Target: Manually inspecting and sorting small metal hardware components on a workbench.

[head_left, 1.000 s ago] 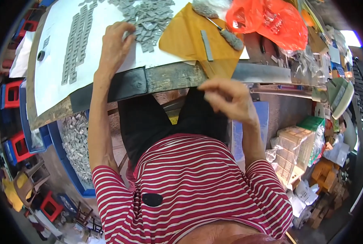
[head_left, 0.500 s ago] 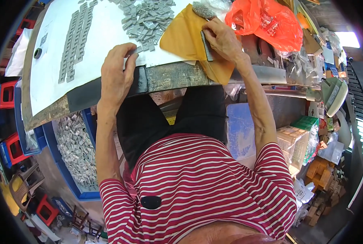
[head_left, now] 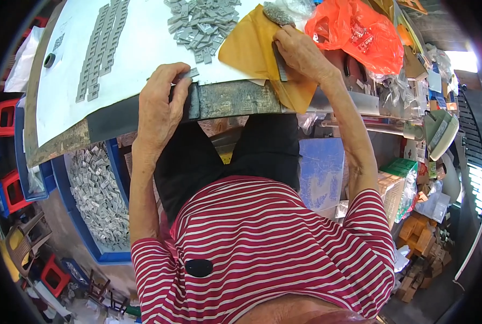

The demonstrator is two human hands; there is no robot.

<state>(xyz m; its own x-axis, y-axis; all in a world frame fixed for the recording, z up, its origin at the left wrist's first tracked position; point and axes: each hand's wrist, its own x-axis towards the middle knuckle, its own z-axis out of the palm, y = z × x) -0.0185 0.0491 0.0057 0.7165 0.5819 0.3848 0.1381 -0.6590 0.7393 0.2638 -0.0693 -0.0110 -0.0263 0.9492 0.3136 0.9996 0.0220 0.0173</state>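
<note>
Right hand [head_left: 300, 51] stays on grey flat tool [head_left: 279, 62] over yellow sheet [head_left: 252, 46], fingers curled; left hand [head_left: 162, 105] unmoved, pinching small grey piece [head_left: 189, 74] at table edge [head_left: 235, 100].

The right hand [head_left: 301, 49] covers most of the flat grey bar [head_left: 279, 63] lying on the yellow sheet [head_left: 252, 46], so its upper end stays unseen. The picture's top edge cuts off the pile of small grey pieces [head_left: 203, 21] and the rows of grey pieces [head_left: 98, 51] on the tabletop [head_left: 144, 65]. The left hand [head_left: 162, 108] curls over the table's front edge, hiding its fingertips' contact with one small grey piece [head_left: 189, 74].
</note>
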